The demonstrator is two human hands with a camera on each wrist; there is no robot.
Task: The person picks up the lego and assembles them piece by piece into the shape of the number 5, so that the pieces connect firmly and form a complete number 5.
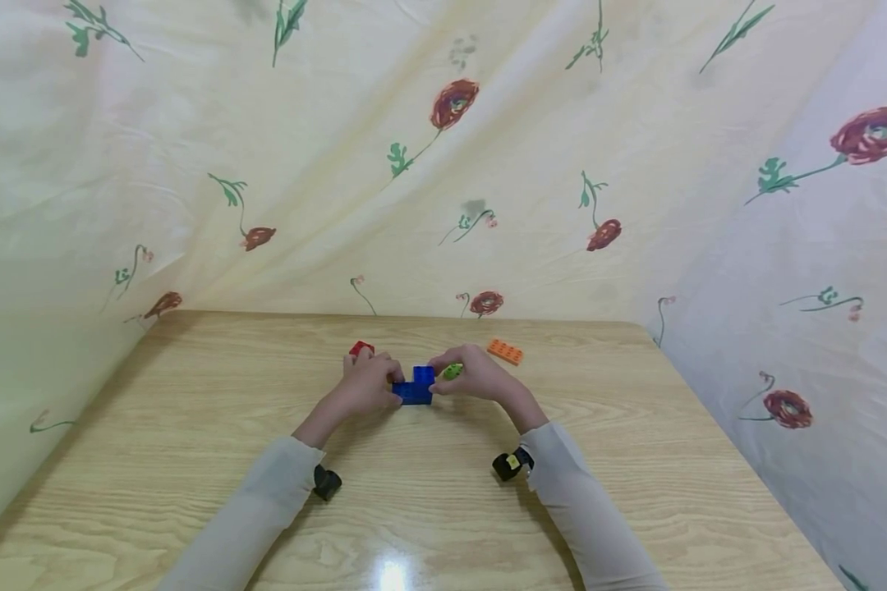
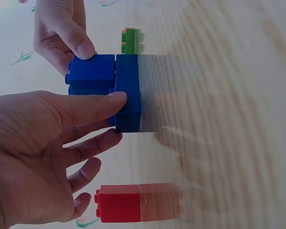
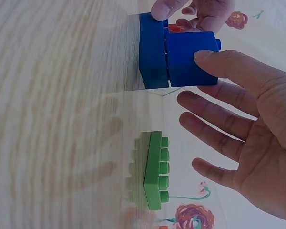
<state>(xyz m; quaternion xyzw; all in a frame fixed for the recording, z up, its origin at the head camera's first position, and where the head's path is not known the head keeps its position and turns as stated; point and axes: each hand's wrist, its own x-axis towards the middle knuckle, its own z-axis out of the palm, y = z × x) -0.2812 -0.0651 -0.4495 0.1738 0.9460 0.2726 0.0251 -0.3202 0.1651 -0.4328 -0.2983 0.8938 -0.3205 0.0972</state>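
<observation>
A long, low blue brick (image 1: 412,395) lies on the table. My left hand (image 1: 369,384) pinches it near its left end, thumb on the near side and fingers behind, as the left wrist view shows. On its right end sits a taller blue block (image 3: 183,57), studs up, with a thin dark seam between the two. My right hand (image 1: 480,374) pinches this block between thumb and index finger, its other fingers spread loosely (image 3: 214,109). A green brick (image 3: 155,171) lies just beyond the right hand, partly hidden by it in the head view.
A red brick (image 2: 119,203) stands on the table behind my left fingers. To the back right lies a flat orange brick (image 1: 505,351). The wooden table (image 1: 429,509) reaches back to a flowered cloth (image 1: 325,164) that hangs behind and at both sides.
</observation>
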